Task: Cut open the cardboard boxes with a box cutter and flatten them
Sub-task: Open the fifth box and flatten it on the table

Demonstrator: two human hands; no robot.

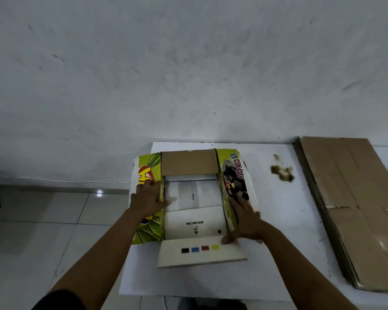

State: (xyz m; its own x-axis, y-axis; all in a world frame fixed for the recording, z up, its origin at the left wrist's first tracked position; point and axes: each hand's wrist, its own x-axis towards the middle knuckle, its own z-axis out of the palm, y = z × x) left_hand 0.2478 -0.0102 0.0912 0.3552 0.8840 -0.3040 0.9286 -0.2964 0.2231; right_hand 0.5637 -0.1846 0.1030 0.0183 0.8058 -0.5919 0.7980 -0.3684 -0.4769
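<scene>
Head view: box (192, 198) is sitting open on the white counter (278, 209), all four flaps out. Left hand (147, 199) and right hand (244, 218) are pressing the side flaps with flat, open fingers. Advice: keep pressure along the creases, collapse evenly. No cutter visible.

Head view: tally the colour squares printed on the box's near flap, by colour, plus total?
On the near flap of the box:
Black square: 1
Blue square: 1
Red square: 1
Yellow square: 1
Total: 4
</scene>
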